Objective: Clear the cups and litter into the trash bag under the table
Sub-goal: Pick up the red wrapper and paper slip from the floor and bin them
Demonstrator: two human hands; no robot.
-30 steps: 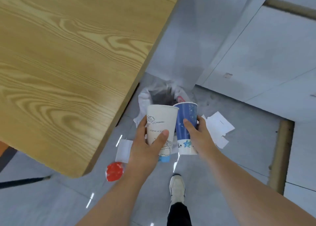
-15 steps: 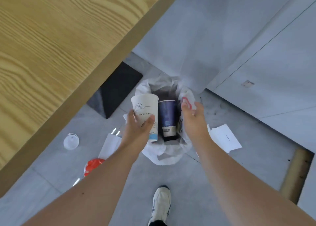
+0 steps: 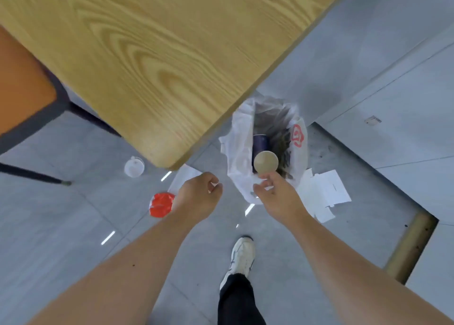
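A white trash bag (image 3: 239, 152) with a red logo stands open on the floor by the table corner. Inside it sit the dark blue cup (image 3: 260, 142) and the white cup (image 3: 266, 162), whose round mouth faces up. My right hand (image 3: 276, 196) hovers at the bag's near rim with loosely curled fingers and holds nothing. My left hand (image 3: 199, 196) hangs left of the bag, fingers curled, empty. On the floor lie a red crumpled wrapper (image 3: 161, 204), a white round lid (image 3: 134, 167) and white paper sheets (image 3: 324, 192).
The wooden table (image 3: 152, 61) fills the upper left, its corner just above the bag. An orange chair (image 3: 22, 83) with dark legs stands at the left. My white shoe (image 3: 242, 255) is on the grey floor below the bag. Another paper (image 3: 184, 177) lies under my left hand.
Both cups left my hands and now sit in the bag. My hands drew back toward me, and the view rose so more of the table shows.
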